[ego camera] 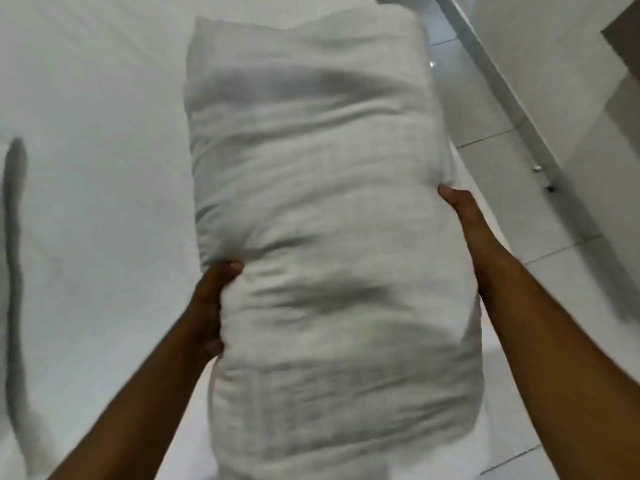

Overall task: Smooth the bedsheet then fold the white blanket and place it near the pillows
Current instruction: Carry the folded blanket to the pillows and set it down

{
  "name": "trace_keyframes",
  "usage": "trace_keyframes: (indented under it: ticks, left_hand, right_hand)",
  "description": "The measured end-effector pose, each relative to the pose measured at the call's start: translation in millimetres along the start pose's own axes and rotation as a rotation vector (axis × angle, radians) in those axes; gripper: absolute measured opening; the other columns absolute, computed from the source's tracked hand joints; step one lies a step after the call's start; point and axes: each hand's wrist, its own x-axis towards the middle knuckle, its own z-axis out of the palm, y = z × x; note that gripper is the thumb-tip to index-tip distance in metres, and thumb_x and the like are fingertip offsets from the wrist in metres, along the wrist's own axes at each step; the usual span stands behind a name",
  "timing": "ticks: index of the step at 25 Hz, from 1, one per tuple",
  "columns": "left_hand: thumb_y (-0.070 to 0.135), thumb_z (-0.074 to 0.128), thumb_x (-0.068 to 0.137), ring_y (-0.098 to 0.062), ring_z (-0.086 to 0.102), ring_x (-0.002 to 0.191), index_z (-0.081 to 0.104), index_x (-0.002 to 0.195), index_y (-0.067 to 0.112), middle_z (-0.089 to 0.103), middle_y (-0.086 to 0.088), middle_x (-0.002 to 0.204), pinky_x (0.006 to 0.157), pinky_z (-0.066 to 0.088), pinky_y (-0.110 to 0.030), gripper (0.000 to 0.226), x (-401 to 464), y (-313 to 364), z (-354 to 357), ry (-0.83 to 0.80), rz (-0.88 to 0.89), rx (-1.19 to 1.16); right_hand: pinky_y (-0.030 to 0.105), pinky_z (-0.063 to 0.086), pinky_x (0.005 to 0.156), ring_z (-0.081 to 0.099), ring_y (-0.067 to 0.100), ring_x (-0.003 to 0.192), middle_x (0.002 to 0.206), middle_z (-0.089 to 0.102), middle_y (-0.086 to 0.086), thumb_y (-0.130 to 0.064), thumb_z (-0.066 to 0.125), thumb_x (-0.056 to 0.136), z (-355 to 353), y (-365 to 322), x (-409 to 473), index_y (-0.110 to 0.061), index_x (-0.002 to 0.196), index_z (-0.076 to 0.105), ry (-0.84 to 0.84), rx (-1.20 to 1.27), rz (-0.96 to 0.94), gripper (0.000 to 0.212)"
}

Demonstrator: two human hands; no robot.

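A thick, folded white blanket point(329, 220) fills the middle of the view, held up in front of me above the bed's edge. My left hand point(211, 306) grips its left side, thumb on top and fingers tucked under the fabric. My right hand point(460, 213) presses against its right side higher up, its fingers hidden behind the bundle. The white bedsheet point(97, 150) lies flat and mostly smooth to the left. No pillows are in view. The picture is blurred by motion.
A dark fold or seam point(15, 237) runs down the sheet at the far left. White floor tiles point(519, 209) lie to the right of the bed, with a wall or door edge point(561, 81) slanting across the upper right.
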Motion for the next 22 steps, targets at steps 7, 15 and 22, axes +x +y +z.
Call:
trace_keyframes:
  ticks: [7, 15, 22]
  left_hand:
    - [0.067, 0.055, 0.081, -0.025, 0.049, 0.132, 0.037, 0.147, 0.024, 0.048, -0.007, 0.148, 0.111, 0.040, -0.042, 0.081, -2.2, -61.1, -15.4, 0.599, 0.253, 0.471]
    - [0.057, 0.028, 0.097, -0.030, 0.014, 0.151, 0.026, 0.154, 0.021, 0.013, -0.005, 0.165, 0.115, 0.022, -0.056, 0.068, -82.7, -201.9, -15.3, 0.340, 0.732, 1.584]
    - [0.052, 0.028, 0.097, -0.026, -0.006, 0.152, 0.011, 0.156, 0.024, 0.001, -0.009, 0.165, 0.119, 0.004, -0.049, 0.068, -35.8, -135.0, 35.6, 0.396, 0.789, 1.515]
  right_hand:
    - [0.038, 0.039, 0.108, 0.052, 0.027, 0.124, 0.137, 0.056, 0.008, -0.078, 0.033, 0.085, 5.8, 90.5, -13.7, -0.022, 0.138, 0.050, 0.361, -0.750, -0.020, 0.079]
    - [0.067, 0.016, 0.112, 0.012, 0.027, 0.151, 0.164, 0.016, 0.003, -0.059, 0.019, 0.098, -6.5, 179.7, -116.4, -0.025, 0.150, 0.035, -0.046, -1.641, -0.586, 0.064]
    - [0.061, 0.004, 0.117, 0.000, 0.027, 0.151, 0.164, 0.002, 0.009, -0.063, 0.017, 0.095, 34.3, 124.6, -58.0, -0.021, 0.155, 0.017, 0.056, -1.444, -0.550, 0.073]
